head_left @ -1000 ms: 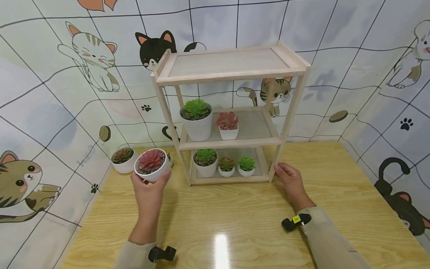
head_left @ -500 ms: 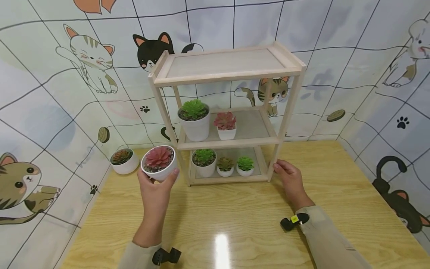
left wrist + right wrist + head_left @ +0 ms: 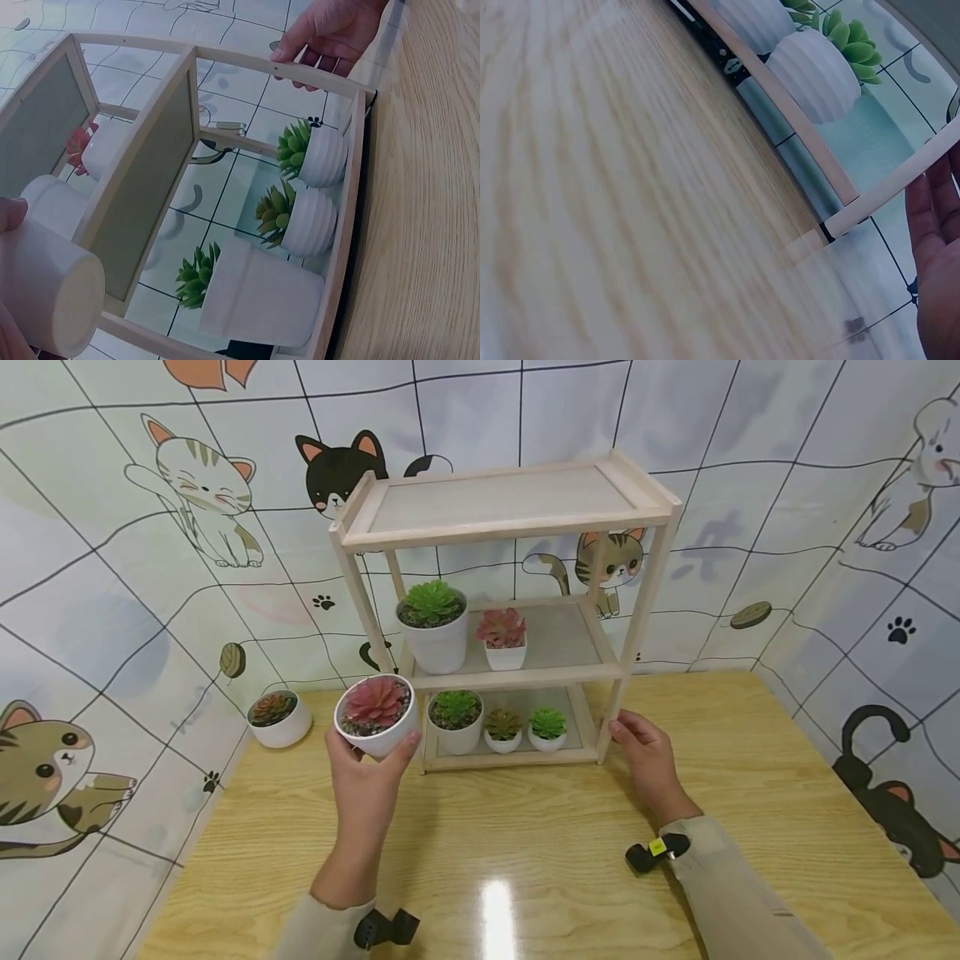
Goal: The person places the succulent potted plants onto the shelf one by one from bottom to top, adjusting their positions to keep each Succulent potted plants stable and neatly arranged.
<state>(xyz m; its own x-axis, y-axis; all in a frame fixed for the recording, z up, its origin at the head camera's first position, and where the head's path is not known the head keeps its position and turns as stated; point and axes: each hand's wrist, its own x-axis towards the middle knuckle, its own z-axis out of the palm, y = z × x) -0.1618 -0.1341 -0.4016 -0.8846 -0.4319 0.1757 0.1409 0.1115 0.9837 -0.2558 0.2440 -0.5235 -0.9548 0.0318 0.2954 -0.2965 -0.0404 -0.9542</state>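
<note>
My left hand [image 3: 366, 793] holds a white round pot with a red succulent [image 3: 375, 706], in the air before the shelf's left front post. In the left wrist view the pot's [image 3: 52, 289] base shows at lower left. My right hand [image 3: 647, 764] grips the lower right post of a pale wooden three-tier shelf [image 3: 502, 502], thumb in front and fingers behind. The middle tier bears a large potted green succulent [image 3: 435, 631] and a small square-potted red succulent [image 3: 504, 642]. Below stand a potted green succulent [image 3: 456, 725], a small brownish-green one [image 3: 503, 731] and a small bright green one [image 3: 548, 729].
A white bowl-like pot with an orange-green succulent [image 3: 277, 718] stands on the wooden table [image 3: 570, 852], left of the shelf by the wall. Behind the table rises a wall covering [image 3: 480, 418] with cartoon cats and a grid of lines.
My left hand has carried the red potted succulent rightward and slightly up, towards the shelf's left front post. The right hand stays at the right post.
</note>
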